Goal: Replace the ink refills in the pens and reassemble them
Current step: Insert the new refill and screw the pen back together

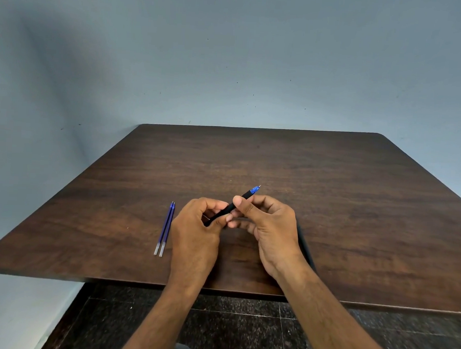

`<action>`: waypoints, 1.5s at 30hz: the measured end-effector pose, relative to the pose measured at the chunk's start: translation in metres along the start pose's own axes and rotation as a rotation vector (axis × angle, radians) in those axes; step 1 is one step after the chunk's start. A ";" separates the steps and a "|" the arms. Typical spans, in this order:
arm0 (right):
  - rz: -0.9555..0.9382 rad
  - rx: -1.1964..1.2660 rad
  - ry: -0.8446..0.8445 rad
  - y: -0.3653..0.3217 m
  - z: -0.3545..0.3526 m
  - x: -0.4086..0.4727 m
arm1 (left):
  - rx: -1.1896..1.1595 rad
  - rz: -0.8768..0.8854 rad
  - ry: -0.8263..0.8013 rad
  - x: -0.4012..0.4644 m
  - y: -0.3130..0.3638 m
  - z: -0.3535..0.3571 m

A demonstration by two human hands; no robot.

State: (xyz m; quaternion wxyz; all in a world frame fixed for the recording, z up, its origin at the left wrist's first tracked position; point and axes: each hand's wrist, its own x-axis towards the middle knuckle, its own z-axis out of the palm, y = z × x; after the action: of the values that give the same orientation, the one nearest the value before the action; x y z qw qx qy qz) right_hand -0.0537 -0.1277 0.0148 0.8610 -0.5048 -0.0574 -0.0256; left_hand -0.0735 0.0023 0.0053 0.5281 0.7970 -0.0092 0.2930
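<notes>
A black pen (240, 200) with a blue tip is held slanted above the dark wooden table (356, 222), tip pointing up and to the right. My left hand (198, 226) grips its lower end, which is hidden in the fingers. My right hand (269, 222) pinches the barrel near the middle with thumb and fingers. Two blue ink refills (164, 228) lie side by side on the table just left of my left hand, tips pointing away from me. A dark object (306, 249), perhaps another pen, lies mostly hidden behind my right wrist.
The table's front edge (136, 282) runs just below my wrists, with a dark speckled floor (241, 331) beneath. A plain blue-grey wall (230, 66) stands behind the table.
</notes>
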 end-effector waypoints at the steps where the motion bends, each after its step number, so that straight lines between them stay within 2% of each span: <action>1: 0.007 -0.003 0.008 0.000 0.000 0.000 | -0.002 -0.001 0.001 0.000 0.000 0.000; 8: -0.098 -0.145 -0.005 0.001 -0.003 -0.001 | 0.007 -0.012 0.002 0.001 -0.001 0.000; 18: -0.025 -0.158 0.045 0.004 -0.005 0.002 | 0.013 -0.030 -0.009 0.000 -0.001 0.000; 45: -0.054 -0.210 0.021 0.003 -0.003 0.000 | 0.006 -0.060 -0.017 0.001 0.000 0.000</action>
State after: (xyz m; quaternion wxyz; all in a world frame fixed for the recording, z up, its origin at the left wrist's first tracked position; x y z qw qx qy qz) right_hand -0.0536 -0.1287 0.0110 0.8028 -0.5903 -0.0591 -0.0600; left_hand -0.0729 0.0027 0.0054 0.5340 0.8010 0.0112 0.2704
